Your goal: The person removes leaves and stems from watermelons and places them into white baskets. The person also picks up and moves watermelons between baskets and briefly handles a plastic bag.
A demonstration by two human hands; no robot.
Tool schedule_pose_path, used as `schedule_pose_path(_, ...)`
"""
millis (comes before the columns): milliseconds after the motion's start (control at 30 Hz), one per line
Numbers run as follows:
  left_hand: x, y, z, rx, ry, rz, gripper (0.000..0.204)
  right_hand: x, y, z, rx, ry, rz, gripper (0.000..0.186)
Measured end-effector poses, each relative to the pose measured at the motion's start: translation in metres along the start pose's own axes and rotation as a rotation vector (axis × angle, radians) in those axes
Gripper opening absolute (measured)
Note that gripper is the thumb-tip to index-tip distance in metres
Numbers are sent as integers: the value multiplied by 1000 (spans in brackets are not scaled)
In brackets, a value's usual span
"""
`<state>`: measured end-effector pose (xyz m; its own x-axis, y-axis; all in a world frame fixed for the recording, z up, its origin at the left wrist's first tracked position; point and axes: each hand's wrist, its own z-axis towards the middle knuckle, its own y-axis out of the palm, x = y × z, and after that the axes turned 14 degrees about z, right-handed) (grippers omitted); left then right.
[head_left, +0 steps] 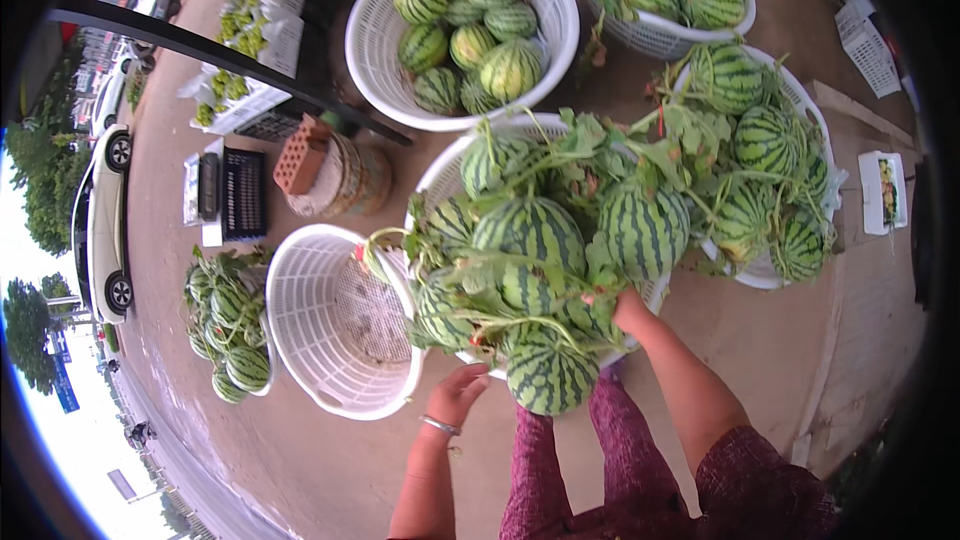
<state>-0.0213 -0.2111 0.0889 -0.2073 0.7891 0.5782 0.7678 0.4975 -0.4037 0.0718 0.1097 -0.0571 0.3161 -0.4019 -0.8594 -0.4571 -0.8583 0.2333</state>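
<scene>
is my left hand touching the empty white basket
Apart: the head view shows a strip of floor between the left hand and the empty white basket.

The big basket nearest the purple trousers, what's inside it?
Striped green watermelons, with vines and leaves over some. They hide the bottom of the basket, so I can't see underneath.

My left forearm (425,480) rises from the lower edge almost upright, leaning a little right, and the wrist (443,427) carries on into my left hand (458,393), whose loosely curved fingers point up and to the right, slightly parted. My right forearm (690,377) slants up and inward from the lower right, and my right hand (630,311) reaches farther forward than the left, fingers directed leftward; their tips are partly hidden, so I can't tell how tightly they close.
</scene>
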Motion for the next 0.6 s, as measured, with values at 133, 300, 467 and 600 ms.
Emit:
schedule_pose_path(133,105,16,56,-131,-31,-527,57,18,-7,-4,8,-13,-196,29)
schedule_pose_path(300,146,5,88,-153,-79,-220,57,25,2,7,36,-43,-199,31)
schedule_pose_path(467,124,17,97,-66,-14,175,33,18,6,-8,52,-63,-348,32)
schedule_pose_path(600,106,26,100,25,97,442,27,-4,13,-21,88,-10,-428,31)
